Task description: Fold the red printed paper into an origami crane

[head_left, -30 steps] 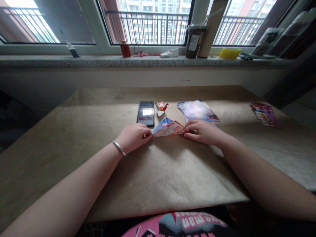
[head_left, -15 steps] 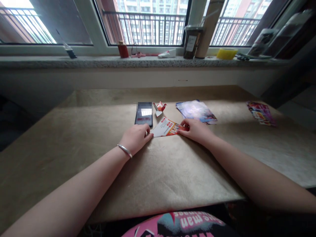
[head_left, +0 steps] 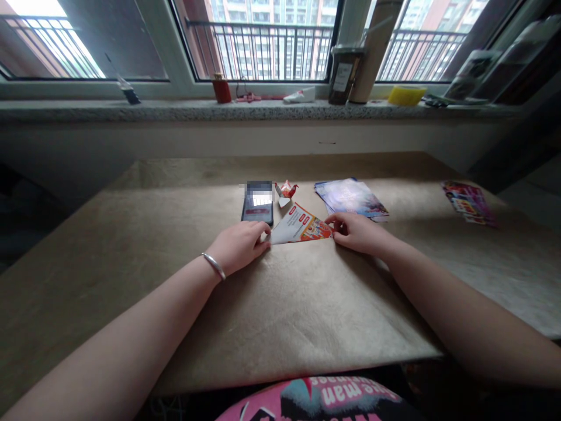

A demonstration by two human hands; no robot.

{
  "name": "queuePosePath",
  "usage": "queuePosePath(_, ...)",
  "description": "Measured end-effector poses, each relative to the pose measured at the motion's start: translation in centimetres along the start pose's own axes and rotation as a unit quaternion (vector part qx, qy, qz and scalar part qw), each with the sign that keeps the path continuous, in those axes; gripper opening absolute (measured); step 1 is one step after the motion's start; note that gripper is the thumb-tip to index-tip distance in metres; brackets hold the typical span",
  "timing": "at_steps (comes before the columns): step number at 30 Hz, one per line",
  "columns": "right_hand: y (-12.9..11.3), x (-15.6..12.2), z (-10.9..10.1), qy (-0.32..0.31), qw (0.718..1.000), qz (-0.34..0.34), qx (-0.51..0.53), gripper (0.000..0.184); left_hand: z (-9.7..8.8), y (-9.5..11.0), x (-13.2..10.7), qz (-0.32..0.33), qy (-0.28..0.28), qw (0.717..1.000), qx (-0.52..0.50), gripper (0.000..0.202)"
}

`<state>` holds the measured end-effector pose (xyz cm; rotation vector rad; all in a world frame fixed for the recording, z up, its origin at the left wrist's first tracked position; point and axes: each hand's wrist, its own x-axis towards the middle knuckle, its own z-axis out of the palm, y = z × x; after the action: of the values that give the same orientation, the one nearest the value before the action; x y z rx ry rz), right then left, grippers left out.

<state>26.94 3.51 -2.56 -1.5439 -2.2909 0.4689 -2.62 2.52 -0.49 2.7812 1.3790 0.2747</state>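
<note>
A printed paper folded into a triangle [head_left: 300,225] lies flat on the tan table [head_left: 280,304]. My left hand [head_left: 239,245], with a silver bangle at the wrist, has its fingers curled and pinches the triangle's left corner. My right hand [head_left: 359,233] pinches the right corner with its fingertips pressed together. Just behind the paper sit a dark phone [head_left: 258,207] and a small red and white folded paper crane [head_left: 286,190].
A stack of colourful leaflets [head_left: 350,197] lies behind my right hand, and another leaflet [head_left: 470,202] rests at the table's far right. The windowsill holds a red cup [head_left: 221,89], a dark jar [head_left: 342,69], a yellow sponge [head_left: 407,95] and a brush [head_left: 127,89].
The raised blue flap of the paper has been pressed down, so the paper now lies as a flat triangle. Both hands stay at its two corners, shifting only slightly.
</note>
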Motion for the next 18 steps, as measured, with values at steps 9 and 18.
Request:
queuePosePath(9, -1.1, -0.4, -0.7, 0.032, 0.996, -0.053, 0.069, 0.008, 0.2, -0.1, -0.2, -0.024, 0.064, 0.995, -0.073, 0.015)
queuePosePath(18, -1.9, -1.0, -1.5, -0.029, 0.963, -0.262, 0.060, 0.007, 0.1, 0.5, -0.1, 0.205, 0.059, 0.974, -0.078, 0.017)
